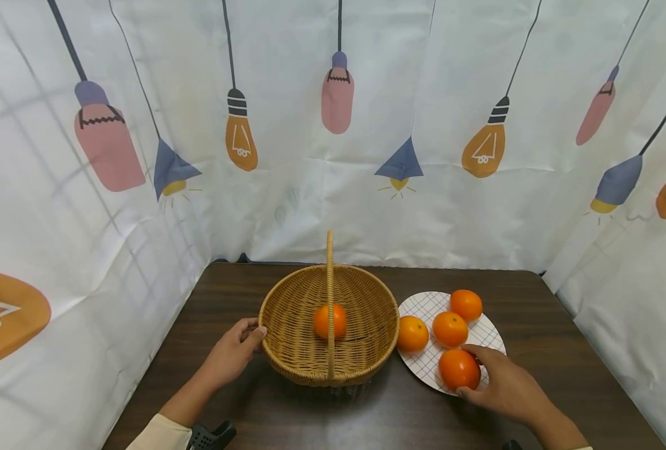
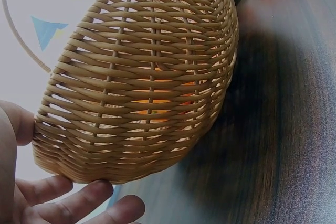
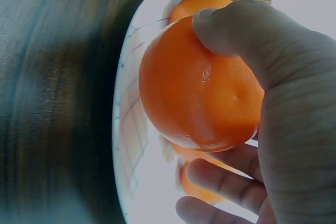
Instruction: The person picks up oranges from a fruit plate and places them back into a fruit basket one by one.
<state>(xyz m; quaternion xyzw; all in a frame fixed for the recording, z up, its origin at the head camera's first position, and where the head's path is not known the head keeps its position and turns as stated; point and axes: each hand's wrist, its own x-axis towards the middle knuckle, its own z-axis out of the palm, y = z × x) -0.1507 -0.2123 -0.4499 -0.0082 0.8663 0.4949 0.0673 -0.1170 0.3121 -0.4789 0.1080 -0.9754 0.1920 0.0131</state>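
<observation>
A wicker basket point(image 1: 290, 350) with a tall arched handle stands at the middle of the table. My left hand point(image 1: 234, 353) holds its left rim, thumb at the rim and fingers against the outer weave point(image 2: 136, 93). Inside the basket lies one orange point(image 1: 338, 322), partly behind the handle. Over the near part of a white checked plate point(image 1: 423, 306), my right hand point(image 1: 504, 384) grips a glossy orange point(image 3: 194, 93) between thumb and fingers. Several more oranges sit on that plate, among them one point(image 1: 413, 334) close to the basket's right side.
The dark wooden table point(image 1: 237, 412) ends at a white curtain point(image 1: 288, 212) printed with hanging lamps, which surrounds it at the back and sides. The plate stands just right of the basket.
</observation>
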